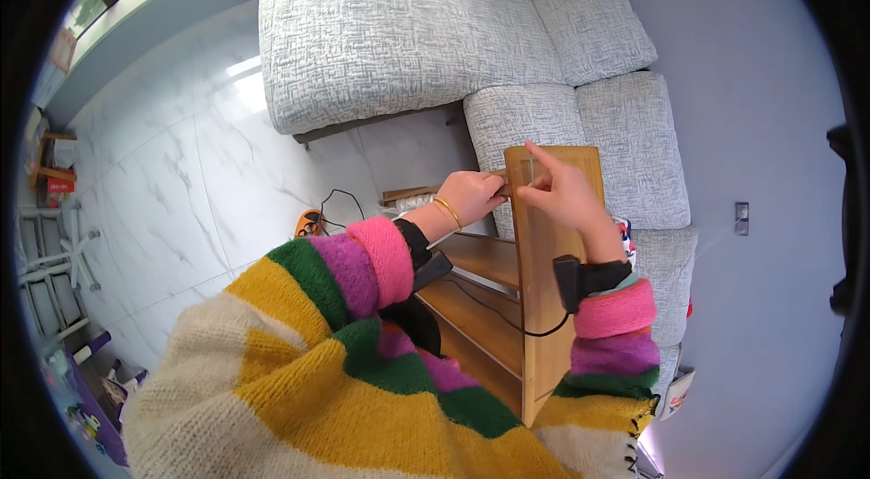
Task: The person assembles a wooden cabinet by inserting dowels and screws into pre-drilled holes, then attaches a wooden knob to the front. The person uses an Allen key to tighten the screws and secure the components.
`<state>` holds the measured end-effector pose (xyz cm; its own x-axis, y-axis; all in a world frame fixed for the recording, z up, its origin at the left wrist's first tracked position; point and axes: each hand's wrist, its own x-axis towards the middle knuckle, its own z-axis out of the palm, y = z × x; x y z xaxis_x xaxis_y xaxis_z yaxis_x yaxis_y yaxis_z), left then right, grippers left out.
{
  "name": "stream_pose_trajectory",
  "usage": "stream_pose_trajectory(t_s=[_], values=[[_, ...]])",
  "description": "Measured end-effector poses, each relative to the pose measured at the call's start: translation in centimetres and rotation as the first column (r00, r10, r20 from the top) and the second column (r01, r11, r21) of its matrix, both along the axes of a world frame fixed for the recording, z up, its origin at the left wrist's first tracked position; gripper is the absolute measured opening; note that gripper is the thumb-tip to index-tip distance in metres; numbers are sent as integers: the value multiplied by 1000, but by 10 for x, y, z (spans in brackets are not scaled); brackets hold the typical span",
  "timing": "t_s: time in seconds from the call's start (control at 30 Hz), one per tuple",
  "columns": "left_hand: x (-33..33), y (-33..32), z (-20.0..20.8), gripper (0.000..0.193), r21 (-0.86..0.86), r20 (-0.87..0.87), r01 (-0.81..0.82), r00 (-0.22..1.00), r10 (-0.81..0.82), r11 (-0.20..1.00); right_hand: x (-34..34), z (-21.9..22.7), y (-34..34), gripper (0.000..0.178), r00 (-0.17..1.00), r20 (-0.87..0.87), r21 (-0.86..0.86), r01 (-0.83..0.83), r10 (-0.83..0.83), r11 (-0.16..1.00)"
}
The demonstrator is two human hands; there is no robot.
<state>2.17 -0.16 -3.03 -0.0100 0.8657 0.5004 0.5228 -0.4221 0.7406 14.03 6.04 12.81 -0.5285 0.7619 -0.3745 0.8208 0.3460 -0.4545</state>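
A wooden shelf unit point(557, 270) stands in front of me, with a broad side panel and several boards running to its left. My left hand point(471, 196) is closed around the end of a wooden slat point(496, 178) where it meets the panel's far edge. Against the panel's far end is my right hand point(566, 193), its index finger stretched out and its other fingers curled. A thin greyish line shows between its index finger and thumb; whether it is a slim tool cannot be made out. Both wrists wear black straps.
A grey-white sofa point(381, 26) stretches along the far side and the right. On the marble-patterned floor at left lies an orange and black tool point(309, 223) near a dark cable point(343, 193). A white rack point(54, 261) and a purple cart point(91, 406) stand far left.
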Motion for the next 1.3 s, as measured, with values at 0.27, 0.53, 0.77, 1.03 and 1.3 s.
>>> stream_pose_trajectory(t_s=[0.27, 0.53, 0.77, 1.03, 1.3], values=[[0, 1, -1, 17, 15, 0, -2, 1000, 2, 1000, 1, 18, 37, 33, 748, 299, 447, -659, 593, 605], [1, 0, -2, 19, 52, 13, 9, 1000, -10, 999, 5, 3, -30, 40, 908, 392, 156, -222, 146, 962], [-2, -1, 1, 20, 74, -2, -2, 1000, 2, 997, 6, 18, -34, 18, 798, 439, 143, -516, 413, 844], [-1, 0, 2, 22, 81, -6, -1, 1000, 1, 997, -3, 25, -19, 22, 623, 375, 466, -766, 686, 442], [-2, -1, 2, 17, 19, -9, 39, 999, -39, 999, -29, -15, 16, 21, 996, 16, 121, 89, -91, 989]])
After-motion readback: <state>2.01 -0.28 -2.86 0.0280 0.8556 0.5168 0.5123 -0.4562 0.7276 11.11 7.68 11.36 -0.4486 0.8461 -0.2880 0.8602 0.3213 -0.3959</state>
